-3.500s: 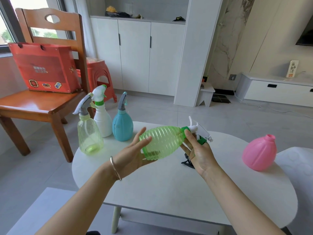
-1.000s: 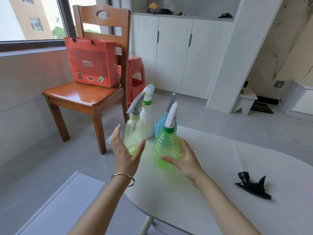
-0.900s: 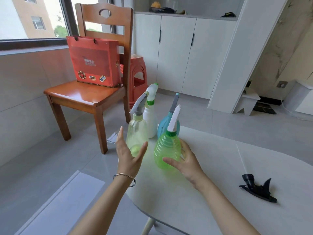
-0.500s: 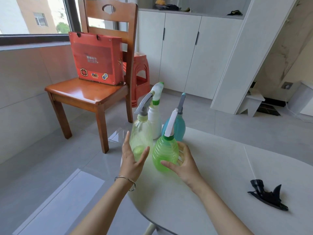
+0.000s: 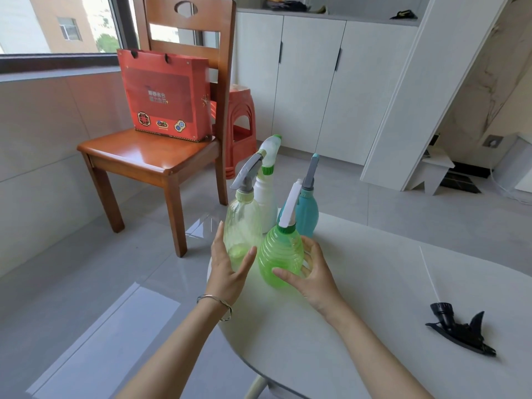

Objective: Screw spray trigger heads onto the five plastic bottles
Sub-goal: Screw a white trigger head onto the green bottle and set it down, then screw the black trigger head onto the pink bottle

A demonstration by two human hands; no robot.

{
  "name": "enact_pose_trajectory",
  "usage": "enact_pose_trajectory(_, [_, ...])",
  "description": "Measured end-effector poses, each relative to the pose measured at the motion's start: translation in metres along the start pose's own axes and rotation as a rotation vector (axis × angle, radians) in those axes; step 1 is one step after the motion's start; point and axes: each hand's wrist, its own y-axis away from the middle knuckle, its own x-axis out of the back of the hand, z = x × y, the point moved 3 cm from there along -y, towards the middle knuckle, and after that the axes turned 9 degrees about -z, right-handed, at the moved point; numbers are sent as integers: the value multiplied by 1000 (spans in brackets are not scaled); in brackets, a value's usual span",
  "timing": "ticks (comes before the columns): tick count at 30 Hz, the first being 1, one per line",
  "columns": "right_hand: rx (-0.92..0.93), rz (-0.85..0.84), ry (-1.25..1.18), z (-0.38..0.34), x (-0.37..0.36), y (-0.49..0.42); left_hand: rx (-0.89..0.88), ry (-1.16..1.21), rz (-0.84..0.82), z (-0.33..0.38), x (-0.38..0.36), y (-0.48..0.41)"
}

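Observation:
The ribbed green bottle (image 5: pixel 280 254) stands upright on the white table (image 5: pixel 359 283) with a white trigger head (image 5: pixel 289 208) on its neck. My right hand (image 5: pixel 316 275) holds its body, thumb in front and fingers behind. My left hand (image 5: pixel 227 272) is open with straight fingers against the pale yellow bottle (image 5: pixel 241 220), which carries a grey head. Behind stand a white bottle (image 5: pixel 266 203) and a teal bottle (image 5: pixel 309 211), both with heads on. A loose black trigger head (image 5: pixel 457 331) lies on the table at the right, its thin tube (image 5: pixel 429 272) pointing away from me.
The bottles cluster near the table's left edge. Beyond that edge is a wooden chair (image 5: pixel 144 151) holding a red paper bag (image 5: pixel 167 93), with a red plastic stool (image 5: pixel 239 128) behind it. White cabinets line the far wall.
The green bottle, held sideways earlier with both hands, now stands upright beside the other three. My left hand has come off it and sits by the pale yellow bottle.

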Motion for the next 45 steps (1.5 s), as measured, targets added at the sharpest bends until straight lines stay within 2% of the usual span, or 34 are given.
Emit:
enact_pose_trajectory(8, [11,32,29,-13,6,19,-8,-51,43,13,10,17])
enact_pose_trajectory(12, [36,58,68,-30,24,41,18,-50,-2,31,12,38])
enact_pose_trajectory(19, [71,138,166,-56,85,88,98,-272,-185,52,-6,63])
enact_pose_trajectory(26, [77,329,265,-68,155,132,69,-321,-429,82,-83,74])
enact_pose_trajectory(32, [92,484,366,-66,211,159,-36,-417,-542,106,-164,86])
enact_pose_trajectory(38, [132,715,506,-55,270,188,-131,-483,-557,119,-228,93])
enact_pose_trajectory(45, [61,968,619,-28,337,222,-186,-437,-509,122,-279,92])
